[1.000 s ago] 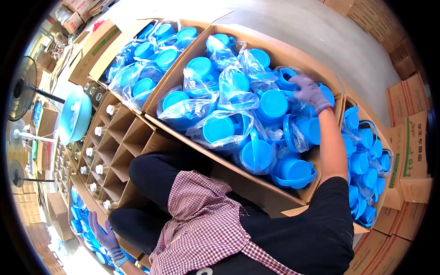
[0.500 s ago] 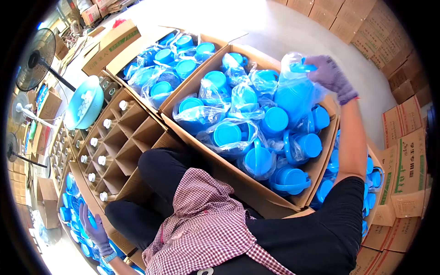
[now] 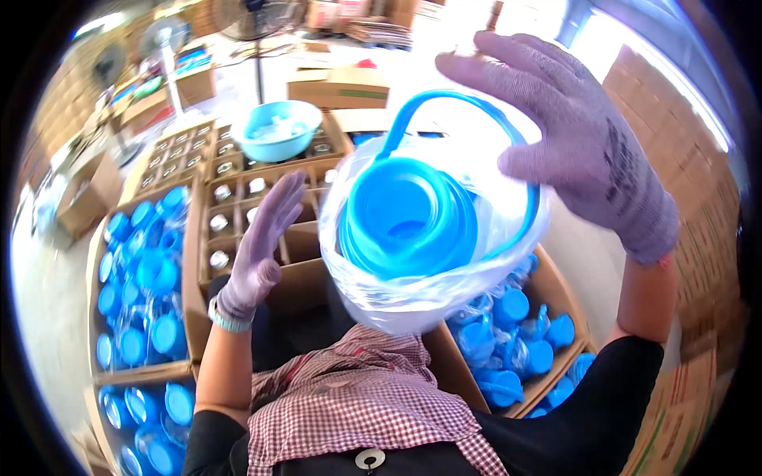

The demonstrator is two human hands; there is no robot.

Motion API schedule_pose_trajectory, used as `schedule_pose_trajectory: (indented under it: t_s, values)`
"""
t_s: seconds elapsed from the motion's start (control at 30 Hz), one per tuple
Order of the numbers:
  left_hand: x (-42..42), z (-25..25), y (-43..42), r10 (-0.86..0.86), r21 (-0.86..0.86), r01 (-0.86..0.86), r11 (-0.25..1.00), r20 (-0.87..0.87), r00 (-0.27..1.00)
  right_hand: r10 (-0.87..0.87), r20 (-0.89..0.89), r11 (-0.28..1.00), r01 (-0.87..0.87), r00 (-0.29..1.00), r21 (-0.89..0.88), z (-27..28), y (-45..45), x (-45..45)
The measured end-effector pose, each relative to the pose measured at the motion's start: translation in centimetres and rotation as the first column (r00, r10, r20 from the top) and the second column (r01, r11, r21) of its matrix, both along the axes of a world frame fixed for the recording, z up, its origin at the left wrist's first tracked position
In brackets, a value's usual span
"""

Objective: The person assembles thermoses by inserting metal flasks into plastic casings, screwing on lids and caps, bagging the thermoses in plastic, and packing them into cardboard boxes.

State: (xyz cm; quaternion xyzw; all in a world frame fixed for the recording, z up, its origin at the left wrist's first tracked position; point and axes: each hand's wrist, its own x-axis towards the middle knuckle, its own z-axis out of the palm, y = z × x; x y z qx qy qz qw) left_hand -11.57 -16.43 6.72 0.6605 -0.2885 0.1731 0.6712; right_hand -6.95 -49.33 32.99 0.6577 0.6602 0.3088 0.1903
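A blue plastic bottle (image 3: 401, 210) with a loop handle (image 3: 444, 95) is up in front of my chest, its round top facing me. A loose clear plastic bag (image 3: 397, 305) wraps its sides. My right hand (image 3: 583, 139), in a purple-grey glove, is at the handle's right side with fingers spread; its thumb overlaps the loop, and no closed grip shows. To the left of the bottle, my gloved left hand (image 3: 262, 250) is raised and open, fingers stretched out, apart from the bag. What bears the bottle's weight cannot be made out.
Below right stands a carton of bagged blue bottles (image 3: 508, 349); another such carton (image 3: 143, 289) is at left. Divided cartons (image 3: 305, 238) hold white-capped bottles. A light-blue basin (image 3: 278, 147) rests on them. Fans and stacked boxes (image 3: 675, 174) stand around.
The bagged bottle has come from the right carton to in front of my chest. My right hand's fingers have spread. My left hand has risen from the left carton. The view has turned left.
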Motion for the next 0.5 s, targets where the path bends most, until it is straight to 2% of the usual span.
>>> schedule_pose_trajectory:
  t_s: [0.07,0.1,0.13,0.17,0.2,0.27,0.3,0.33,0.37,0.4,0.43,0.47,0.5]
  values:
    - [-0.1,-0.2,1.5,-0.016,-0.087,0.020,0.996,0.043,0.999,0.061,0.095,0.991,-0.071,0.994,0.115,-0.5,2.5,2.3]
    - [-0.7,0.1,2.0,0.012,-0.052,-0.011,0.999,0.029,1.000,0.063,0.126,0.988,-0.080,0.990,0.129,-1.0,3.7,3.6]
    - [-0.7,-0.7,2.6,0.029,-0.019,-0.028,0.999,0.032,0.999,-0.011,0.106,0.990,-0.004,0.994,0.144,-1.8,5.2,4.6]
    - [-1.1,-1.6,2.8,-0.003,-0.053,0.003,0.999,-0.002,1.000,-0.048,0.020,0.987,0.044,0.999,0.156,-2.5,6.5,5.3]
    - [-1.4,-2.1,2.8,-0.038,-0.087,0.035,0.996,-0.031,0.999,0.049,-0.123,0.984,-0.027,0.991,0.177,-2.7,8.0,6.8]
    - [-2.5,-2.2,2.7,-0.016,-0.044,0.015,0.999,-0.023,1.000,0.208,-0.280,0.955,-0.133,0.937,0.265,-2.9,11.4,7.6]
    - [-2.8,-3.2,3.1,0.165,0.073,-0.168,0.983,0.047,0.985,0.243,-0.222,0.935,-0.167,0.944,0.312,-2.7,13.2,6.4]
    - [-4.0,-2.6,3.5,0.294,0.205,-0.338,0.919,0.218,0.931,0.310,-0.197,0.921,-0.242,0.930,0.307,-1.8,14.7,5.3]
    - [-5.2,-2.0,3.8,0.416,0.289,-0.544,0.788,0.402,0.816,0.443,-0.247,0.877,-0.360,0.862,0.318,-0.8,15.9,4.6]
    - [-6.3,-1.4,4.2,0.501,0.296,-0.729,0.617,0.566,0.654,0.562,-0.292,0.818,-0.468,0.774,0.333,0.2,16.8,4.2]
    - [-7.5,-1.9,3.7,0.566,0.091,-0.627,0.774,0.346,0.748,0.639,-0.257,0.766,-0.566,0.725,0.306,1.3,17.7,4.4]
    - [-8.4,-2.4,3.2,0.535,-0.160,-0.516,0.842,0.113,0.837,0.676,-0.309,0.737,-0.599,0.669,0.315,1.5,18.2,4.6]
    - [-9.3,-2.6,3.8,0.319,-0.404,-0.349,0.846,-0.141,0.937,0.627,-0.359,0.779,-0.559,0.691,0.284,1.0,18.6,5.5]
